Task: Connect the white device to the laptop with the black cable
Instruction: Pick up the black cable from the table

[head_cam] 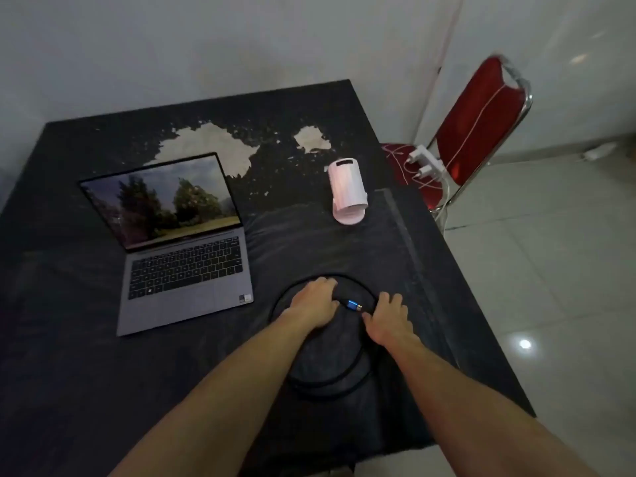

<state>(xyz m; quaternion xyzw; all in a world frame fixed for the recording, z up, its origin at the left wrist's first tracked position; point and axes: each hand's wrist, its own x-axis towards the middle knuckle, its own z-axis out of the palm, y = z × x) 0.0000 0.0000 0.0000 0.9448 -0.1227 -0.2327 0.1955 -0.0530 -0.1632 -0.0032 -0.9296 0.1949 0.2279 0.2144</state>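
Note:
An open grey laptop (187,256) with a lit landscape screen sits on the left of the dark table. A white cylindrical device (347,191) on a tilting stand is at the table's right side. The black cable (330,380) lies coiled on the table near me, its blue-tipped plug (352,305) pointing right. My left hand (315,301) rests palm down on the coil just left of the plug, fingers curled over the cable. My right hand (389,318) lies on the coil's right side, its fingertips touching the cable beside the plug.
The table (103,373) has a dark cloth with worn pale patches at the back. A red chair (478,132) stands at the right rear, holding a white power strip (428,163) with plugged chargers and white cords. Tiled floor lies to the right.

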